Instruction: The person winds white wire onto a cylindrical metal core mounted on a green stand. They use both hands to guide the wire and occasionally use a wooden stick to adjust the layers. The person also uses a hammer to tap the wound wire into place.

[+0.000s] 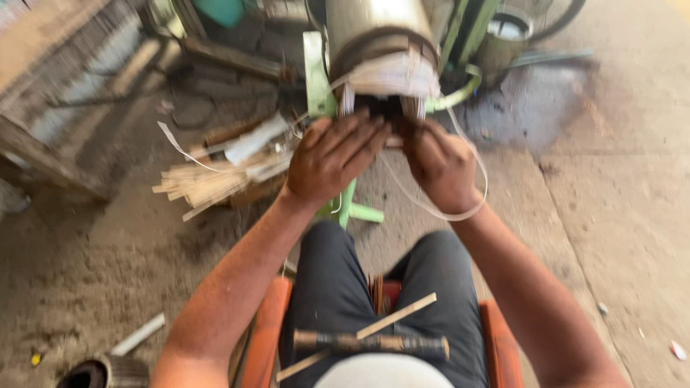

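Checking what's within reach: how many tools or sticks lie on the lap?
2: a dark-handled tool lies across the thighs, and a thin wooden stick lies slanted, crossing it. More may be hidden below the frame edge.

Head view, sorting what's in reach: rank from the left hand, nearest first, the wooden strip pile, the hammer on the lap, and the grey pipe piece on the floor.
1. Wooden strip pile, just left of the left hand.
2. Hammer, below on the lap.
3. Grey pipe piece, lower left on the floor.

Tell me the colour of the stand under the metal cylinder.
Light green stand; head view.
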